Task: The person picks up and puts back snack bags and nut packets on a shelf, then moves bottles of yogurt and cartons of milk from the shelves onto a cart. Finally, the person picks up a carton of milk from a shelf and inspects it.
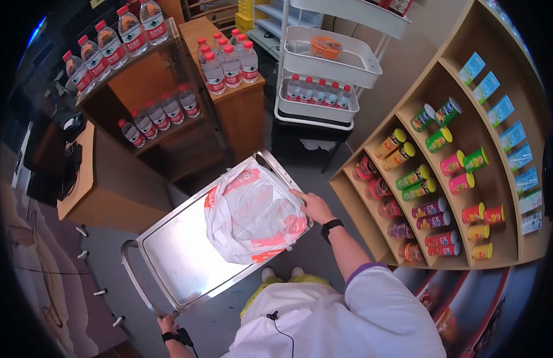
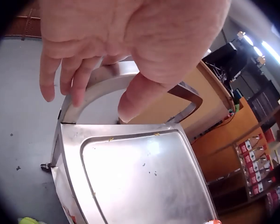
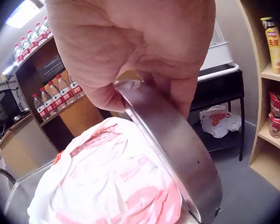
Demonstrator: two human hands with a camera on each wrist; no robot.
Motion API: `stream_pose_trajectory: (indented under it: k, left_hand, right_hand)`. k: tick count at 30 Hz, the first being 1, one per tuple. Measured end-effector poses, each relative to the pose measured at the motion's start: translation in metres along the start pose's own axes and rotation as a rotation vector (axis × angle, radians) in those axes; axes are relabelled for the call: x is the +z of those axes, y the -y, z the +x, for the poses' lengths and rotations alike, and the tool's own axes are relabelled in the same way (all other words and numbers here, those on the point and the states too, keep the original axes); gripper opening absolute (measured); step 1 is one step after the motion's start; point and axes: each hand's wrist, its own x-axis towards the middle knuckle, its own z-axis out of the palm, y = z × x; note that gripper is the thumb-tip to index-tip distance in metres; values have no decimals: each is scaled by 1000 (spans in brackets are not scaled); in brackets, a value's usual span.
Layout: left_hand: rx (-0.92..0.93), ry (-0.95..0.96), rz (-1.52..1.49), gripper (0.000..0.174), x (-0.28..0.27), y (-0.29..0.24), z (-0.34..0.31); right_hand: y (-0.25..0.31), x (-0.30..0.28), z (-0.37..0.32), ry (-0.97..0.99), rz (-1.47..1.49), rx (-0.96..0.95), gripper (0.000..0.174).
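Observation:
A silver metal cart (image 1: 175,262) stands in front of the person, with a raised curved handle at each end. My right hand (image 1: 317,209) grips the far handle (image 3: 177,144), thumb on one side and fingers on the other. My left hand (image 2: 126,42) is at the near handle (image 2: 72,107), its fingers loosely extended over it and the thumb apart. On the cart's far half lies a crumpled white plastic bag (image 1: 252,215) with red print, close beside the right hand. The bag's contents are hidden.
Wooden shelves (image 1: 432,65) with snack canisters and blue packets stand at right. A brown cabinet (image 1: 133,89) and counter (image 1: 240,107) hold water bottles. A white rack (image 1: 327,113) carries bottles and an orange tub (image 1: 326,49). A desk (image 1: 91,173) stands left.

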Motion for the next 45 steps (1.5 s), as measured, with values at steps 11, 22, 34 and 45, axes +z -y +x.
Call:
stream_pose_trajectory:
  k: [11,22,34,45]
  left_hand:
    - [185,52,39,64,67,-49,-19]
    - [54,166,104,52,89,-56,-11]
    - [143,51,20,31,159,-69,-89]
    - [178,158,159,23,190,-123,-65]
  right_hand:
    - [-50,-35,6,-42,110,109,61]
    - [-51,-90,16,70,212,279,63]
    - [-103,-132,33,8,58,227,63]
    - [-133,-137,35,-64,118,211,62]
